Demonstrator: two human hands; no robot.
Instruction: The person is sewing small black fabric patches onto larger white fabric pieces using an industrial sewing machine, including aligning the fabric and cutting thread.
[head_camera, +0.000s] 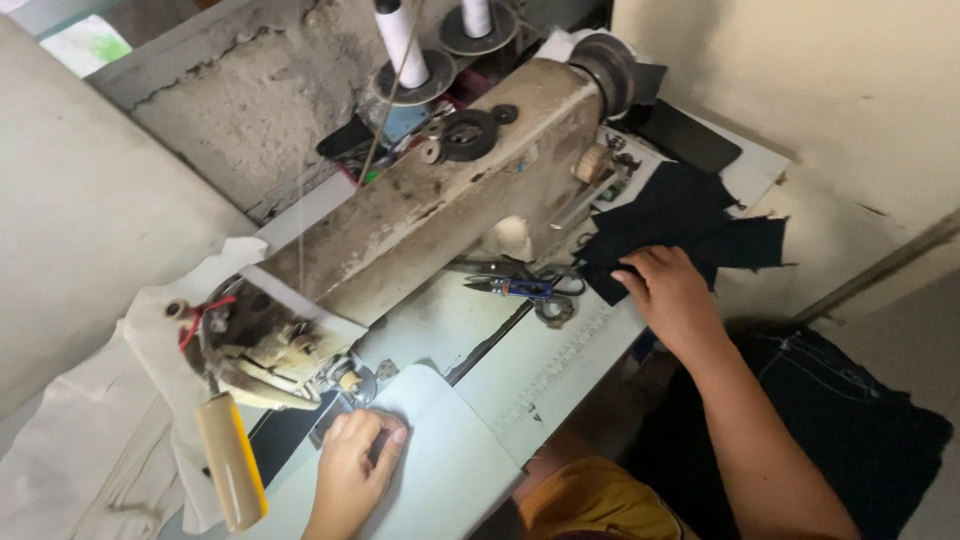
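The left hand (352, 468) lay on the tabletop (560, 365) just before the needle of the sewing machine (440, 200), its fingers (385, 432) curled together, pressing a small dark piece; the right hand (668, 292) rested, fingers loosely spread, on dark cloth pieces (690, 225) beside the machine; snips (515, 288) lay near.

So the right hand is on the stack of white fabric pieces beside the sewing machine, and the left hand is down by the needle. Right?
Not quite. In the head view, the fabric pieces under the right hand are dark navy or black, not white. The rest holds: they lie beside the sewing machine, and the left hand is by the needle.
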